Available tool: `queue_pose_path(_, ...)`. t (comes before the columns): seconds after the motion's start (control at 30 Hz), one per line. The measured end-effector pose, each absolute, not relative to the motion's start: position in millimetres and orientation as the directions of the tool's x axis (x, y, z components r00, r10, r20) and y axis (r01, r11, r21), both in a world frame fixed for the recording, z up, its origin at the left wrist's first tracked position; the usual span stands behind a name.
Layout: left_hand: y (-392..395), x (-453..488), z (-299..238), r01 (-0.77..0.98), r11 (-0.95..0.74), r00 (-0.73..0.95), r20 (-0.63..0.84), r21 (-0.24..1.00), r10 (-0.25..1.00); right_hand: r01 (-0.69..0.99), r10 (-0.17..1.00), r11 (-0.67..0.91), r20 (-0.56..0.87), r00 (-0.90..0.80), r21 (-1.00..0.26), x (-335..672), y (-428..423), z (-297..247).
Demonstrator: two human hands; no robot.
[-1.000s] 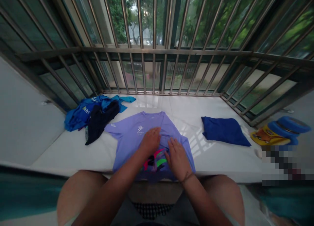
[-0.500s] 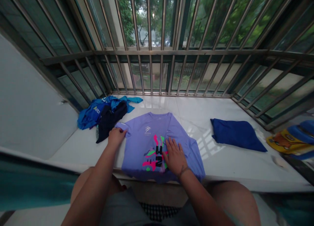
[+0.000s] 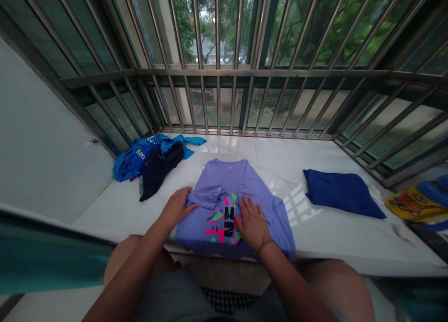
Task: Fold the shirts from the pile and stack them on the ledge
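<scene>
A purple T-shirt (image 3: 203,224) with a bright pink, green and black print lies on the white ledge, its collar pointing toward the window. Its left sleeve is folded inward over the chest and covers the small white logo. My left hand (image 3: 178,209) rests at the left folded edge, thumb and fingers apart, touching the cloth. Flat on the right half of the shirt, beside the print, lies my right hand (image 3: 252,221) with its fingers stretched out. The shirt's lower end hangs over the front edge of the ledge.
On the left lies a loose heap of blue clothes (image 3: 129,162) and a dark navy garment (image 3: 161,170). A folded dark blue cloth (image 3: 341,193) is at right, near a yellow and blue item (image 3: 416,200). Metal window bars (image 3: 227,73) enclose the ledge's far side.
My left hand has brought the left sleeve inward over the shirt's chest, and its pinch has opened. My right hand has stayed flat on the shirt.
</scene>
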State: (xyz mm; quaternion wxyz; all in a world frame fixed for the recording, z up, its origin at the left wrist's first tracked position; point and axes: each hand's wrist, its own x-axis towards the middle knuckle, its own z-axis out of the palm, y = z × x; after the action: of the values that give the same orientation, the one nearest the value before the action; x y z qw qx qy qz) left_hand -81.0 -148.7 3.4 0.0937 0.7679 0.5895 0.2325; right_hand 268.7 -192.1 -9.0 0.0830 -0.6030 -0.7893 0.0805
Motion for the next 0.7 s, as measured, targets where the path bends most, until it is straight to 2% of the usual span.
queue_pose_path(0.07, -146, -89, 0, 0.867, -0.242, 0.157, 0.224, 0.436, 0.962, 0.941, 0.966, 0.257, 0.034, -0.256, -0.222, 269, -192, -9)
queue_pose_path(0.17, -138, -98, 0, 0.839, -0.262, 0.181, 0.209, 0.476, 0.961, 0.943, 0.966, 0.255, 0.028, -0.255, -0.216, 268, -192, -8)
queue_pose_path(0.27, -131, -107, 4, 0.786, -0.241, 0.201, 0.134, 0.569, 0.97, 0.944, 0.967, 0.254, 0.019, -0.255, -0.213, 268, -192, -5)
queue_pose_path(0.43, -131, -137, 8, 0.702, -0.117, 0.121, 0.045, 0.702, 0.992, 0.947, 0.967, 0.246, -0.015, -0.254, -0.206, 267, -192, -1)
queue_pose_path(0.57, -136, -159, 10, 0.697, -0.211, 0.215, 0.08, 0.685, 0.973, 0.949, 0.967, 0.245, -0.02, -0.253, -0.2, 267, -192, -1)
queue_pose_path(0.7, -142, -158, 10, 0.711, -0.313, 0.229, 0.213, 0.629, 0.95, 0.95, 0.968, 0.242, -0.017, -0.25, -0.195, 268, -192, -3)
